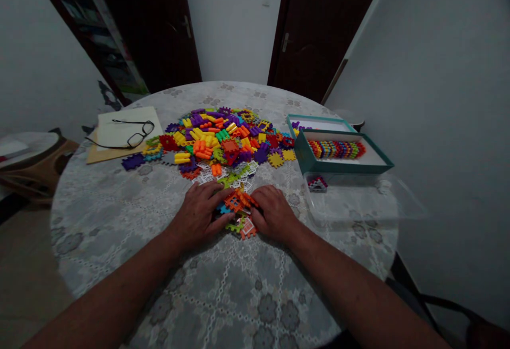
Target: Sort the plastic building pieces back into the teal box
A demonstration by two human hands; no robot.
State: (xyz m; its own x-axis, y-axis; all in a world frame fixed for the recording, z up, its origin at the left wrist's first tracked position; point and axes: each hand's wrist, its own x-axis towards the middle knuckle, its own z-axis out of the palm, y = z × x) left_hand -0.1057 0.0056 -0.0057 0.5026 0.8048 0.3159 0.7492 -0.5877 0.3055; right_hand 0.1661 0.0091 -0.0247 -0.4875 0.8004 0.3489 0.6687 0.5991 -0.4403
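Both hands work close together at the middle of the table. My left hand [201, 210] grips the left side of some orange toothed plastic building pieces [236, 200], fingers over the top and thumb lower down. My right hand [274, 212] is closed on their right side, its fingertips partly hidden. A blue piece [224, 209] shows beside my left fingers. Beneath and nearer me lie a green piece [236, 227] and a salmon piece with a white square frame [247, 227]. Just beyond my hands, white lattice frames [207, 172] lie at the pile's front edge.
A large heap of colourful building pieces [223, 139] spreads behind my hands. Eyeglasses [137, 135] rest on papers [119, 126] at left. At right stand a teal box [342, 167] with rows of joined pieces and a clear plastic tray [350, 213]. A patterned cloth [223, 296] covers the round table.
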